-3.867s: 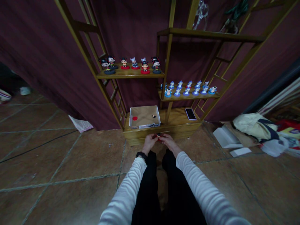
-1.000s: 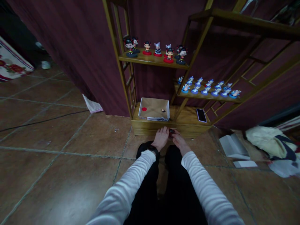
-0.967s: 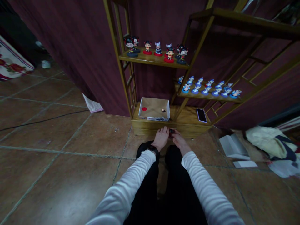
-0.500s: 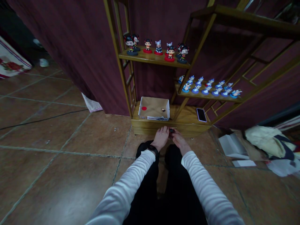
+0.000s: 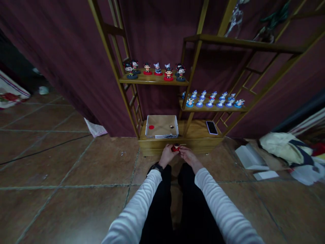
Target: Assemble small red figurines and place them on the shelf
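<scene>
Between my hands is a small figurine (image 5: 176, 146) with dark hair and red on it. My left hand (image 5: 167, 155) closes on its left side, and the fingers of my right hand (image 5: 188, 155) pinch it from the right. Just beyond them a shallow cardboard box (image 5: 161, 126) sits on the wooden cabinet. Inside the box lie a red disc (image 5: 151, 127) and a small dark-and-light piece (image 5: 172, 126), too small to name.
Figurines (image 5: 168, 74) stand on the upper left shelf (image 5: 152, 81), and blue-and-white ones (image 5: 210, 101) on the lower right shelf (image 5: 215, 108). A phone (image 5: 211, 127) lies on the cabinet top (image 5: 196, 130). Opened white packaging (image 5: 251, 157) and a cloth bag (image 5: 279, 149) are on the floor at right.
The figurine has come into clearer sight between my hands, which have shifted a little left in view. My view has tilted up, showing more of the upper shelves.
</scene>
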Available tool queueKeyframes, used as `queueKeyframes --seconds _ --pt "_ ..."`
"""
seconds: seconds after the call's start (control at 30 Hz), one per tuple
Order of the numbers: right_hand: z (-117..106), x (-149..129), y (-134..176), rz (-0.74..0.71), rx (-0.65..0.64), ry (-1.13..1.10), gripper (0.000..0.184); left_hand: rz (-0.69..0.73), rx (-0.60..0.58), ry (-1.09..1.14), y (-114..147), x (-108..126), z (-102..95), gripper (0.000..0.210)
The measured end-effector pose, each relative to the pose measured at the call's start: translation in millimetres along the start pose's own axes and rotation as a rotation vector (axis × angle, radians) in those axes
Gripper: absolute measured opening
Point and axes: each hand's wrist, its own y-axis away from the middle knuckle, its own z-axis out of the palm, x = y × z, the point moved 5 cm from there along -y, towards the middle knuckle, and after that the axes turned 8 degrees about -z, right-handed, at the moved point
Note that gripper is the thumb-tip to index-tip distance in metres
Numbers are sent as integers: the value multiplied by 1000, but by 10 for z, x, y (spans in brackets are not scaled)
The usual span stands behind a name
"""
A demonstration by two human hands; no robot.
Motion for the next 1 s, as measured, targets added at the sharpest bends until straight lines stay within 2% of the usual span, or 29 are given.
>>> queueKeyframes --seconds 0.17,0.43,0.57,0.77,1.0 --pt "48 -36 34 -31 -33 -29 22 5 24 121 0 -30 1 24" --pt "99 -86 83 -90 -40 -83 27 1 -6 217 -1 15 -9 24" --pt "118 -100 101 -93 -51 -76 29 0 -5 233 3 12 -21 22" --pt "141 -106 101 -97 -93 -86 30 32 58 169 11 18 -95 21" --pt "127 -106 114 -96 -115 -73 34 31 48 184 62 68 -115 23"
